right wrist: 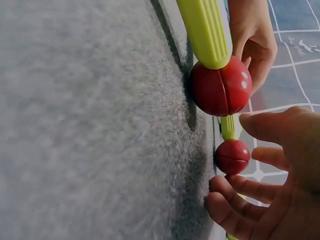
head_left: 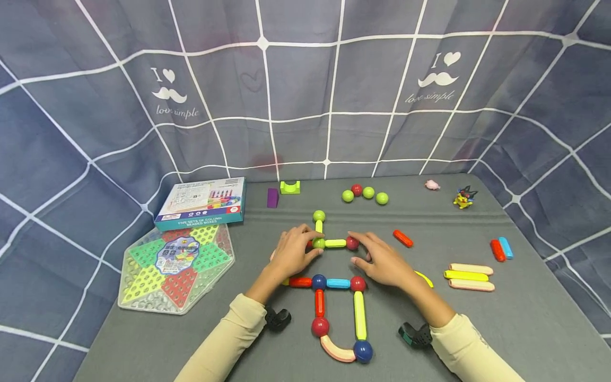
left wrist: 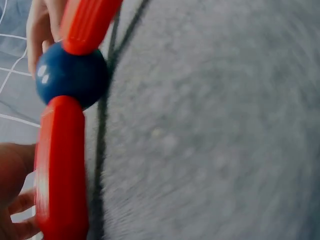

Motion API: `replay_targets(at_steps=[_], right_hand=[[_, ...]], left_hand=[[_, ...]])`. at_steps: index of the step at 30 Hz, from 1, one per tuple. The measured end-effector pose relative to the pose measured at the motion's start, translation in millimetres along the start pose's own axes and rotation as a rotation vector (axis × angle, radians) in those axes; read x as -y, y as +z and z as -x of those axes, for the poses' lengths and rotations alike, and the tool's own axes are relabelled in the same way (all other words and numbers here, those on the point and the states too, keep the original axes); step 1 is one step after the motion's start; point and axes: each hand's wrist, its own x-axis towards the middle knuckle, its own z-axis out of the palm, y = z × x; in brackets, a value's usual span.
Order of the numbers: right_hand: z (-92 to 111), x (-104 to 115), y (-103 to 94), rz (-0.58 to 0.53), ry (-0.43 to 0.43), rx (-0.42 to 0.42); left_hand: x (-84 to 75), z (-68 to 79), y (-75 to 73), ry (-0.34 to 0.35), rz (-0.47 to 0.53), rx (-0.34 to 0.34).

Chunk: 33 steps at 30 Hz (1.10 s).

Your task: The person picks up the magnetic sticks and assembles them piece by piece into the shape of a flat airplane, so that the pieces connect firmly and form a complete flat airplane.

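Note:
In the head view my left hand point(head_left: 295, 250) pinches a green ball point(head_left: 319, 243) between thumb and forefinger. A short green rod point(head_left: 319, 226) runs from it to another green ball point(head_left: 319, 215), and a second green rod point(head_left: 335, 243) leads right to a red ball point(head_left: 352, 243). My right hand point(head_left: 382, 260) has its fingers spread around that red ball, forefinger at its top edge and thumb apart below. Nearer me lies a joined frame of rods and balls, with a blue ball point(left wrist: 72, 75) and red rod point(left wrist: 62, 170) close to the left wrist camera.
Loose balls point(head_left: 368, 192) lie at the back, beside a green block point(head_left: 290, 188) and purple block point(head_left: 272, 198). Spare rods point(head_left: 469, 276) and a red rod point(head_left: 403, 238) lie right. A box point(head_left: 200, 204) and a hexagonal game board point(head_left: 176, 270) occupy the left.

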Motion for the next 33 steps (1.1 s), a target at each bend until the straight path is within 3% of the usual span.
replay_targets(at_steps=[9, 13, 16, 19, 21, 24, 29, 33], right_hand=[[2.7, -1.5, -2.4, -0.040, -0.023, 0.002], [7.9, -11.9, -14.4, -0.081, -0.034, -0.075], [12.4, -27.1, -27.5, -0.019, 0.037, -0.187], [16.3, -43.4, -40.1, 0.087, 0.177, -0.252], [17.6, -52.1, -45.8, 0.140, 0.264, -0.234], [17.4, -61.1, -47.7, 0.178, 0.328, -0.167], [6.0, -65.5, -44.1, 0.179, 0.351, -0.098], [-12.4, -57.9, -41.0, 0.074, 0.311, -0.076]], left_hand=[[-0.6, 0.1, 3.9, -0.034, 0.013, -0.014], [-0.9, 2.4, 5.5, -0.035, -0.001, -0.006], [-2.6, 4.8, 5.7, -0.034, 0.001, -0.007], [-4.2, 6.9, 4.9, -0.035, 0.017, -0.020], [-4.3, 7.6, 4.2, -0.041, 0.027, -0.026], [-3.8, 8.1, 4.1, -0.050, 0.034, -0.026], [-5.0, 6.2, 4.8, -0.054, 0.021, 0.021], [-7.8, 0.6, 5.3, -0.075, 0.007, 0.084]])
